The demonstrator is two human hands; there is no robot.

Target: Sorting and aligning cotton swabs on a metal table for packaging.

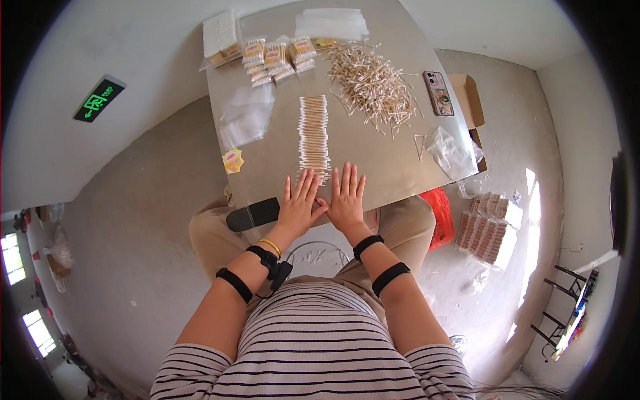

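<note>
A long row of cotton swabs lies side by side down the middle of the metal table. At its near end my left hand rests flat by the table's front edge, fingers stretched out, the fingertips touching or close to the last swabs. Just right of it lies my right hand, also flat with its fingers spread. The two thumbs meet or nearly meet between the hands. Neither hand holds anything. A big loose heap of cotton swabs is spread at the far right of the row.
Packed swab bundles and a stack of clear packs stand at the far left. Plastic bags lie nearer. A phone and a crumpled bag sit at the right edge. Stacked packages stand on the floor.
</note>
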